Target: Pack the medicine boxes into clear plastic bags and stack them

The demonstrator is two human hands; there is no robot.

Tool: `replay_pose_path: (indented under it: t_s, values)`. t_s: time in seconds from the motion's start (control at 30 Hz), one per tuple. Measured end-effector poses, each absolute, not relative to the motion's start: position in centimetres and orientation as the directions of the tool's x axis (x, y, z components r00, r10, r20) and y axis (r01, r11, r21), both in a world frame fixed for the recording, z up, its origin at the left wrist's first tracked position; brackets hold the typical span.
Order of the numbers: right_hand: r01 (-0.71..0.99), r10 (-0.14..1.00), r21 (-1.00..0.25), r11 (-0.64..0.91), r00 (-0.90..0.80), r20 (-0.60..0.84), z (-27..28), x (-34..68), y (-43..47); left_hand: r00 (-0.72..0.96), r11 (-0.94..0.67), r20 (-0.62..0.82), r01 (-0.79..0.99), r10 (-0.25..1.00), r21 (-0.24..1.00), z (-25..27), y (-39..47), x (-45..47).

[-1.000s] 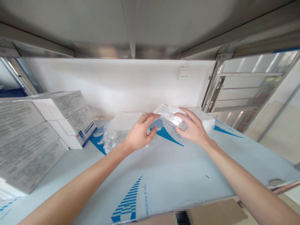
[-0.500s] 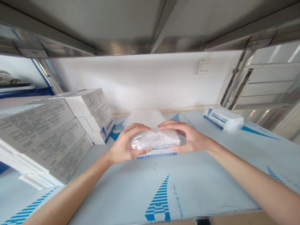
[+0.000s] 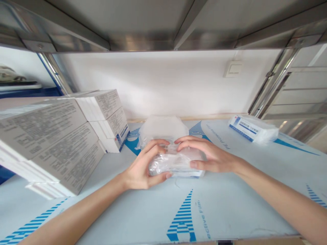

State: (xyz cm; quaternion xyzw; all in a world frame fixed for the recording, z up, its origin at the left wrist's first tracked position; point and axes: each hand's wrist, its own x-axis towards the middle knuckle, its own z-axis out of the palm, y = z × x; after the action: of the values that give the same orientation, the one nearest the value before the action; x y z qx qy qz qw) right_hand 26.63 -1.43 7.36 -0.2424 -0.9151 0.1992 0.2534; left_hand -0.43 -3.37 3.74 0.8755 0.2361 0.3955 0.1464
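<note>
A package in clear crinkled plastic (image 3: 176, 161) is between my hands near the middle of the shelf, lying level on or just above the surface. My left hand (image 3: 144, 163) grips its left end, fingers over the far side and thumb along the near lower edge. At the right end, my right hand (image 3: 208, 156) has its fingers on the top and far edge, its thumb pressed on the near side. A strip of white and blue box shows under the plastic. Right behind it lies a whitish plastic-covered block (image 3: 163, 127), partly hidden by my fingers.
Stacked white printed boxes (image 3: 63, 136) fill the left side. A plastic-wrapped white and blue box (image 3: 251, 129) lies at the back right. Overhead is a metal shelf (image 3: 143, 27); a metal post (image 3: 274, 81) stands at right. A switch (image 3: 233, 69) is on the wall.
Both hands and the package have come slightly nearer and lower, the package now covering most of the blue edge beneath. My fingers have shifted on it. The view has moved a little left.
</note>
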Motion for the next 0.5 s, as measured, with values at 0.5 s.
replay_pose_path:
  t_s: [0.5]
  values:
    - [-0.08, 0.646, -0.85, 0.521, -0.614, 0.454, 7.2, 28.3, -1.1, 0.508, -0.782, 0.595, 0.374, 0.623, 0.499, 6.4, -4.0, -3.2]
